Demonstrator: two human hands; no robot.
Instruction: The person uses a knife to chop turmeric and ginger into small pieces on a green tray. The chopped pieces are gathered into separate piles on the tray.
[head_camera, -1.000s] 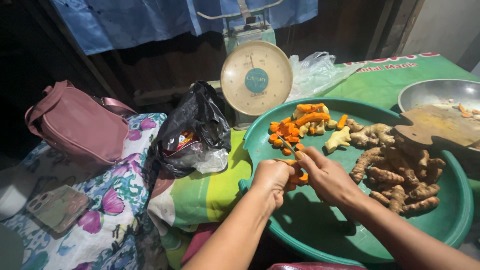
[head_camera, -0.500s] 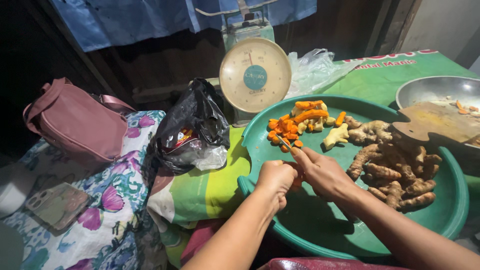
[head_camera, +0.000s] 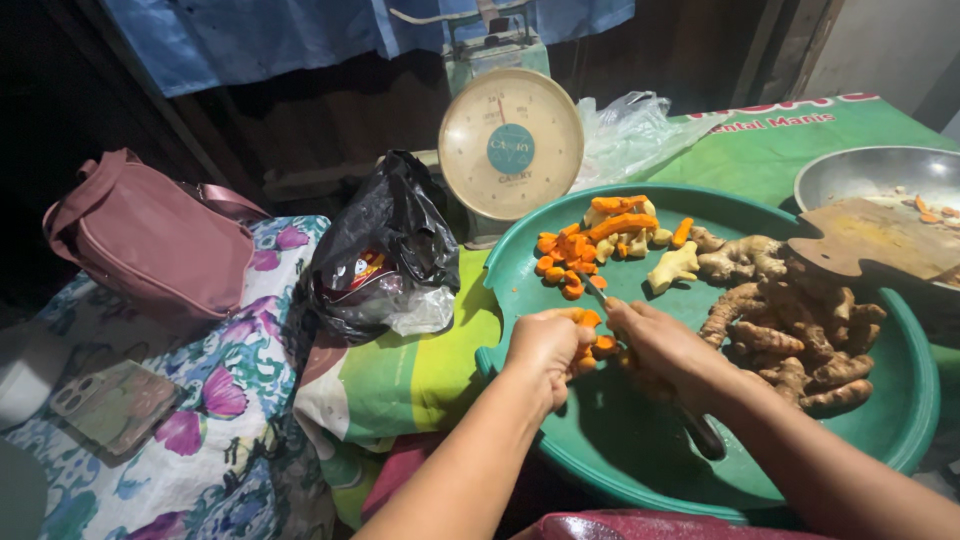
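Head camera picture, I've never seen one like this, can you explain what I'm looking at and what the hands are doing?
The camera sits on a person's head and looks down at their own two bare hands. The left hand holds an orange turmeric piece; the right hand grips a knife against it. Both work over a big green basin holding cut orange slices and a pile of ginger roots. Behind stands a dial weighing scale; beside it lie a black plastic bag, a pink handbag and a phone.

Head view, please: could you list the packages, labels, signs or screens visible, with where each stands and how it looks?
Scale dial: behind the green basin; round, cream face, teal centre label.
Black plastic bag: left of the scale; crumpled, red-and-white packet showing inside.
Green printed cloth: top right; red and white lettering.
Phone: lower left on floral cloth; its back faces up.
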